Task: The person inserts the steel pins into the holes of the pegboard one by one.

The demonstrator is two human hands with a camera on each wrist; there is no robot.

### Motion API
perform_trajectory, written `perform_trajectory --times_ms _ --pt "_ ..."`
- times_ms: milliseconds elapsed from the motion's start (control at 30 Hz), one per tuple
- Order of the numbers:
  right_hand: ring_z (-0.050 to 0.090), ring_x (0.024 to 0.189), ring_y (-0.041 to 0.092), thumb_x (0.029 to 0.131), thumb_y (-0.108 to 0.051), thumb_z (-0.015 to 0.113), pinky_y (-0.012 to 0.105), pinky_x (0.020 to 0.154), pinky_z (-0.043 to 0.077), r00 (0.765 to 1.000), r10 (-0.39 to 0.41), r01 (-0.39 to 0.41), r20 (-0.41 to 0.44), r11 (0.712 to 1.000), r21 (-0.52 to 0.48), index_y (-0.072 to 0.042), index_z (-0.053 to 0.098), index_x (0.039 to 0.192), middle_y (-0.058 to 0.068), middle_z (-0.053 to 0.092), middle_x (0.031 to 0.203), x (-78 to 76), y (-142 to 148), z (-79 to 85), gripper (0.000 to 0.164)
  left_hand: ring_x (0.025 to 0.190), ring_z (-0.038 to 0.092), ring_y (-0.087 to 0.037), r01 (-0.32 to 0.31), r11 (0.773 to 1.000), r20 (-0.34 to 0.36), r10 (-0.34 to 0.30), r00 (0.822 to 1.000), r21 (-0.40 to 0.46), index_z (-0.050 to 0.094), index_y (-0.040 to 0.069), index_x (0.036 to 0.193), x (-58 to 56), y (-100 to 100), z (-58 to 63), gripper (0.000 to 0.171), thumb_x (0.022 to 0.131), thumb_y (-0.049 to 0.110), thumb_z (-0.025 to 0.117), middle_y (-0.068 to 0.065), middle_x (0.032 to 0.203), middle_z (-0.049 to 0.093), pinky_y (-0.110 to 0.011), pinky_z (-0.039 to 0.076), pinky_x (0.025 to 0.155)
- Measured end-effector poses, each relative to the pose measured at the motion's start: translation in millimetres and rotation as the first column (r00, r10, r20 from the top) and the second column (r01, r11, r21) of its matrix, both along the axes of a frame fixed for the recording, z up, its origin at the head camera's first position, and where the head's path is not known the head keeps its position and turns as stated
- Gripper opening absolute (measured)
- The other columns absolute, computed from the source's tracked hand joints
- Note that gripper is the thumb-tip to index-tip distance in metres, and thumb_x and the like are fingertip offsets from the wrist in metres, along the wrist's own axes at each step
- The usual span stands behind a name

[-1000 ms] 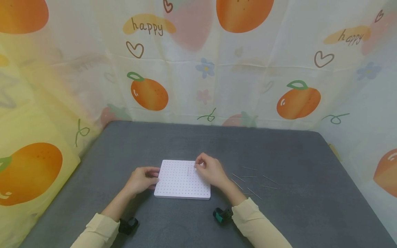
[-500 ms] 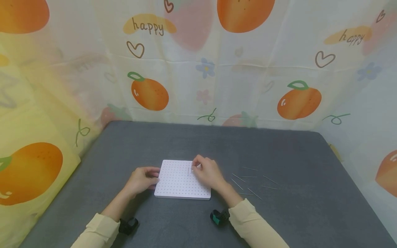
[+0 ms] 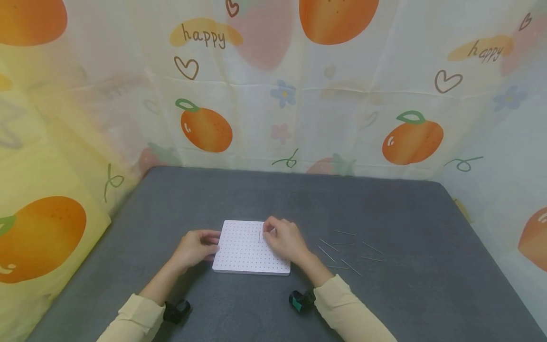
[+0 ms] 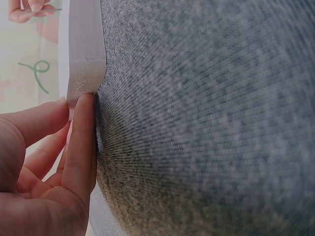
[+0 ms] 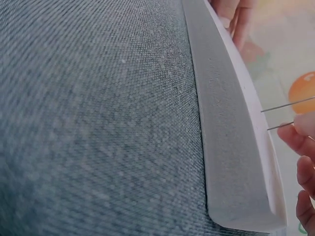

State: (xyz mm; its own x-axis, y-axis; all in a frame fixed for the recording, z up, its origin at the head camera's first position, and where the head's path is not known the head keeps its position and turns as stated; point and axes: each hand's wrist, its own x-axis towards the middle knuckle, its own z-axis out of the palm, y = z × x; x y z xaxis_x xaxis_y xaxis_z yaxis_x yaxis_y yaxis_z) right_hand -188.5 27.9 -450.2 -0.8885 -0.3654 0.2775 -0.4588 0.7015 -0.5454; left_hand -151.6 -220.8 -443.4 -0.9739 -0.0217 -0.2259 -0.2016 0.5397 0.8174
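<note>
A white pegboard (image 3: 239, 254) with rows of small holes lies on the table. My left hand (image 3: 195, 248) pinches its left edge, the thumb on top and fingers against the side in the left wrist view. One thin metal pin (image 3: 259, 236) stands upright in the board. Just right of it, my right hand (image 3: 285, 240) pinches a second metal pin (image 5: 280, 126) between thumb and index finger. In the right wrist view that pin's lower end meets the board's top face; whether it sits in a hole cannot be made out.
Several loose metal pins (image 3: 351, 267) lie scattered on the dark grey table (image 3: 384, 304), to the right of the board. A printed curtain (image 3: 325, 118) hangs behind the table. Black wrist cameras (image 3: 177, 311) sit at both cuffs.
My right hand has shifted left and slightly nearer me over the board, bringing its pin closer to the standing one. The left hand and the board stay put.
</note>
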Motion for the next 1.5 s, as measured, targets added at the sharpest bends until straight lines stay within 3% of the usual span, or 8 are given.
perform_trajectory --times_ms 367,700,933,1200,1500 --pt "0.044 0.059 0.005 0.083 -0.018 0.062 0.018 0.052 0.035 1.0 0.01 -0.01 0.01 1.0 0.0 -0.022 0.06 0.085 -0.01 0.063 0.079 -1.1 1.5 -1.2 0.005 0.078 0.062 -0.018 0.006 1.0 0.002 -0.006 1.0 -0.008 0.059 0.0 0.118 -0.1 1.7 2.3 0.038 0.08 0.0 0.064 -0.014 0.102 0.062 -0.031 0.057 0.062" --pt "0.052 0.074 0.006 0.084 -0.016 0.06 0.022 0.065 0.045 0.999 0.006 -0.005 0.034 1.0 -0.011 -0.02 0.063 0.093 -0.01 0.063 0.086 -0.5 9.7 1.0 0.01 0.078 0.062 -0.017 0.002 1.0 0.013 -0.001 1.0 -0.023 0.059 0.001 0.119 -1.0 2.0 1.5 0.038 0.081 0.001 0.065 -0.013 0.102 0.062 -0.031 0.057 0.063" --pt "0.055 0.079 0.008 0.084 -0.014 0.06 0.024 0.068 0.048 1.0 -0.008 0.009 0.015 0.999 -0.041 -0.018 0.064 0.092 -0.008 0.062 0.085 -0.3 27.1 6.8 0.01 0.079 0.062 -0.017 0.005 1.0 0.014 -0.005 1.0 -0.02 0.058 0.001 0.119 -1.2 1.9 0.9 0.039 0.081 0.0 0.064 -0.014 0.103 0.062 -0.031 0.057 0.062" --pt "0.055 0.077 0.01 0.082 -0.01 0.065 0.026 0.067 0.047 0.997 -0.018 0.01 -0.069 0.994 -0.109 -0.016 0.064 0.089 -0.007 0.061 0.082 -7.9 54.2 13.0 0.009 0.079 0.062 -0.018 0.01 1.0 0.009 -0.01 1.0 -0.007 0.058 0.0 0.118 -1.2 1.4 1.7 0.039 0.08 -0.001 0.064 -0.014 0.103 0.062 -0.031 0.057 0.062" --pt "0.057 0.079 0.01 0.084 -0.012 0.064 0.029 0.069 0.05 0.998 -0.049 0.041 -0.045 0.987 -0.154 -0.015 0.064 0.091 -0.005 0.062 0.084 -16.5 83.8 12.8 0.007 0.078 0.061 -0.017 0.013 1.0 0.014 -0.013 1.0 -0.017 0.058 0.0 0.119 0.7 0.3 1.9 0.039 0.081 0.002 0.065 -0.013 0.103 0.062 -0.031 0.057 0.063"
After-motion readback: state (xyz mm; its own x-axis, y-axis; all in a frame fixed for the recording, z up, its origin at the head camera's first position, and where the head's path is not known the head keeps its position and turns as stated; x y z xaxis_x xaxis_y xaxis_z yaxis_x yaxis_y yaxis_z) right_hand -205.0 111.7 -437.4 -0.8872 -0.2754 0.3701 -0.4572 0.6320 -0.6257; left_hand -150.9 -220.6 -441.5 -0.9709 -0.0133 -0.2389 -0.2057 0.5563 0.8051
